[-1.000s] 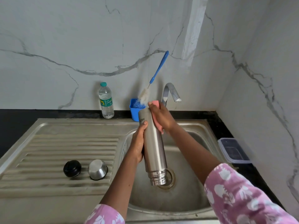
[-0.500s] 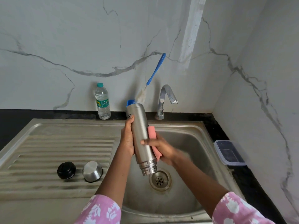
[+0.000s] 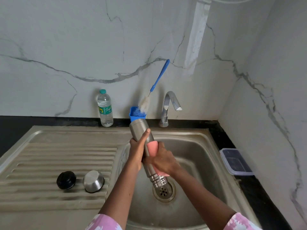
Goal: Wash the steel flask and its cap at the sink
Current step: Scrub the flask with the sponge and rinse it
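The steel flask (image 3: 141,130) is held upside down over the sink basin (image 3: 199,156), its threaded mouth just above the drain (image 3: 163,191). My left hand (image 3: 138,150) grips the flask's upper body from the left. My right hand (image 3: 163,161) wraps a pink sponge (image 3: 152,147) around the flask's lower body. On the ribbed drainboard (image 3: 49,156) to the left lie the black inner cap (image 3: 66,179) and the steel cup cap (image 3: 93,180), side by side.
A chrome tap (image 3: 169,105) stands behind the basin, with no water visible from it. A blue holder (image 3: 132,116) with a blue-handled bottle brush (image 3: 157,82) and a plastic water bottle (image 3: 105,108) stand at the wall. A lidded clear container (image 3: 235,161) rests on the black counter at right.
My right hand with the sponge slid from the flask's upper end down towards its neck, then slightly back up. The flask stays inverted in my left hand; the view shifted a little.
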